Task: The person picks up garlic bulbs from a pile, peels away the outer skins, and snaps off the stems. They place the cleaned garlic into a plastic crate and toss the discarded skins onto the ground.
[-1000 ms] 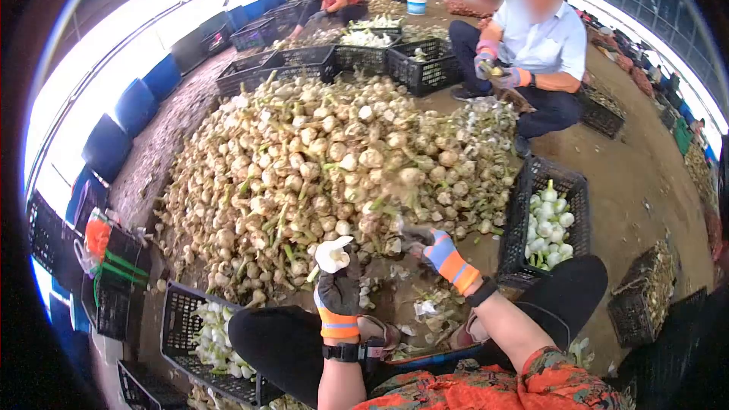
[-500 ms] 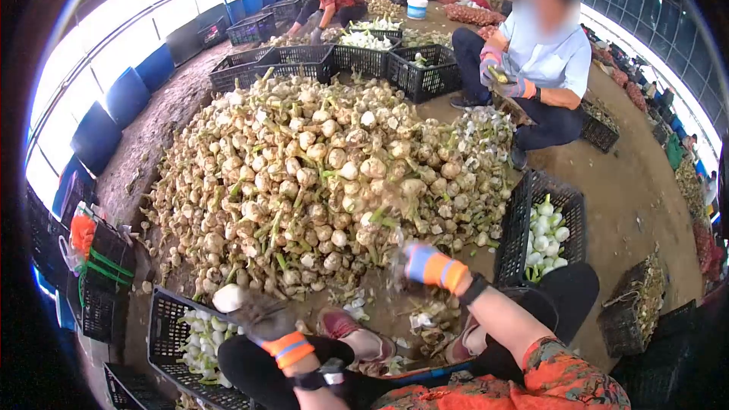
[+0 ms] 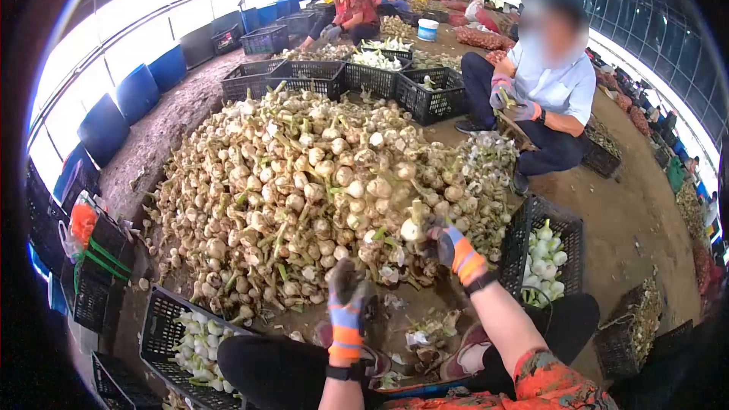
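Observation:
In front of me lies a big heap of garlic bulbs [image 3: 304,182] with soil and stems on. At its near right side my right hand [image 3: 458,252], in a grey glove with an orange and blue cuff, has its fingers closed at a pale garlic bulb [image 3: 412,229] with its stem up. My left hand [image 3: 347,292], gloved alike, is over the near edge of the heap; its fingers are smeared by motion, and no bulb shows in it. A black crate [image 3: 156,334] of cleaned white bulbs [image 3: 201,349] stands by my left knee.
Another black crate [image 3: 573,220] of cleaned bulbs stands by my right knee. Peelings [image 3: 429,334] lie between my shoes. A co-worker [image 3: 558,68] squats at the right, holding a stem. Several crates [image 3: 304,80] line the heap's far side; another person [image 3: 353,11] bends beyond them.
My left hand has moved from the left crate, where it had a white bulb, right and up to the heap. My right hand has moved up and right to a bulb on the heap.

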`<state>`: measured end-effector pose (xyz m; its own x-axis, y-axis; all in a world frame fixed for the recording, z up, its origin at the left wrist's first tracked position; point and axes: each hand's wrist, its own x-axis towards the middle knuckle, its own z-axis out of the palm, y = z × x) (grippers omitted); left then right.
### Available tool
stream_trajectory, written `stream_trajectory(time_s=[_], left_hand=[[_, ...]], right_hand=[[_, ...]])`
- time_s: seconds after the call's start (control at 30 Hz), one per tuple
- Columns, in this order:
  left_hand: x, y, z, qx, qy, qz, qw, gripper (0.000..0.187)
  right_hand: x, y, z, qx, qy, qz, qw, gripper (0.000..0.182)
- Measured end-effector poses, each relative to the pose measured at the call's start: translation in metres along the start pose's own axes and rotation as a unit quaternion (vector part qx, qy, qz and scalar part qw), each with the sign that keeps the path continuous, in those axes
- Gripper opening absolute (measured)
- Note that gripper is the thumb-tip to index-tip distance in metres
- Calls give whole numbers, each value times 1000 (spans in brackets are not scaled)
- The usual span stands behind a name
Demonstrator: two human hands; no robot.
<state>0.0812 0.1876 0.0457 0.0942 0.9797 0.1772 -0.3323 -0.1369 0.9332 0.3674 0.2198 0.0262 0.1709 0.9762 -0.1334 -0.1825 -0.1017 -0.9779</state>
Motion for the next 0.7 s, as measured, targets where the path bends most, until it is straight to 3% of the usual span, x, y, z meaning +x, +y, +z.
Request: stream_trajectory(time_s=[0.03, 0.07, 0.1, 0.13, 0.17, 0.2, 0.23, 0.3, 0.33, 0.4, 0.43, 0.47, 0.57, 0.63, 0.7], left_hand=[[-5, 12, 22, 2, -46, -13, 999, 65], [-6, -8, 20, 21, -113, 35, 993, 72], [-9, -33, 24, -148, -140, -41, 978, 72], [-12, -20, 38, -129, -122, -22, 984, 71], [-12, -4, 49, -110, -106, 0, 988, 71], [-16, 4, 51, -109, -112, 1, 988, 71], [-18, 10, 53, -80, -97, 28, 992, 70], [-20, 12, 59, -54, -88, 60, 993, 69], [-23, 6, 60, -47, -97, 69, 992, 68], [-27, 1, 68, -54, -98, 77, 991, 63], [-28, 1, 71, -57, -103, 79, 990, 63], [-29, 1, 73, -116, -95, 41, 988, 61], [-35, 0, 72, -222, -71, -49, 971, 58], [-39, 2, 69, -75, -99, 53, 991, 55], [-38, -2, 68, -93, -99, 42, 990, 54]], right_hand=[[-31, -5, 22, 34, -49, -52, 997, 24], [-63, -8, 42, 72, -103, -99, 987, 25], [-72, -2, 55, 114, -113, -76, 984, 29], [-81, 5, 67, 156, -121, -51, 979, 33], [-81, 8, 72, 246, -113, 53, 961, 38], [-87, 8, 70, 87, -98, -46, 990, 35], [-88, 6, 67, 87, -94, -52, 990, 35], [-84, 5, 57, 269, -122, -49, 954, 32], [-85, 8, 57, 272, -70, -7, 960, 30], [-92, -5, 77, 273, 4, -13, 962, 28], [-102, -13, 85, 272, 23, -61, 960, 28], [-128, -42, 96, 167, 59, -108, 978, 24], [-126, -29, 89, 249, 40, -99, 963, 39], [-114, -1, 66, 177, 42, -86, 980, 38], [-118, -3, 62, 106, 30, -105, 988, 28]])
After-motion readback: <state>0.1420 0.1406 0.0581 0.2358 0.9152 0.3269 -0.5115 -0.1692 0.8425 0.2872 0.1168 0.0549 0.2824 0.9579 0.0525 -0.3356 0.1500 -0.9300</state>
